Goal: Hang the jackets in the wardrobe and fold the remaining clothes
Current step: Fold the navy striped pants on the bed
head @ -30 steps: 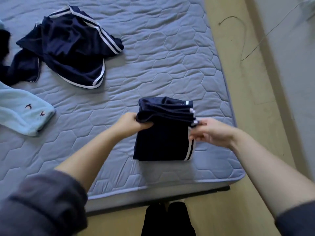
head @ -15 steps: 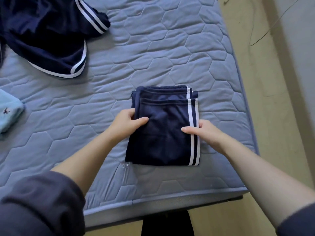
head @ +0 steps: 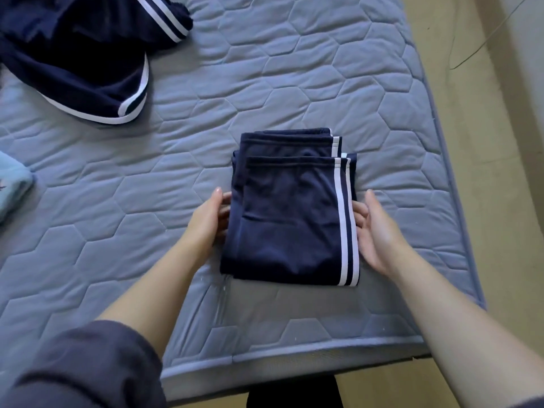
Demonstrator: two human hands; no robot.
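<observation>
folded garment [head: 290, 219] on mattress [head: 265, 83] near its front edge, left hand [head: 207, 220] at its left side, right hand [head: 378, 231] at right; unfolded garment [head: 76, 60] far back-left

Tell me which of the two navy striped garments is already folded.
The folded garment lies flat between left hand and right hand; the crumpled garment sits heaped at the mattress's far left.

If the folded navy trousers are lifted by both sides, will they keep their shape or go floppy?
Probably floppy: the folded navy trousers are soft cloth in stacked layers, so the middle would likely sag. The fabric looks thin, so likely light. Its slight sheen suggests layers may slide apart; the left hand and right hand, open at the sides, might scoop underneath.
</observation>
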